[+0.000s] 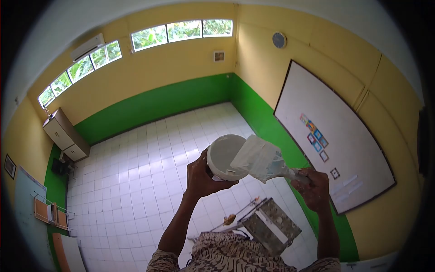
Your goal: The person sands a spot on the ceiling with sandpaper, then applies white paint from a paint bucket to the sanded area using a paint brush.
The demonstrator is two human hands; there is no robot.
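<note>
Gripping bowl (225, 156) in left hand (203, 177); right hand (312, 186) holding scraper (259, 158) at rim.

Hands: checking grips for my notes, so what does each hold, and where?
Left hand cups a white tub from below; right hand grips a putty knife by its handle.

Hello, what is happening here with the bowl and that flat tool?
A person stands high above the tiled floor. The left hand holds a white bowl of pale paste. The right hand holds a wide scraper, its smeared blade resting across the bowl's rim. A stained box sits just below.
</note>
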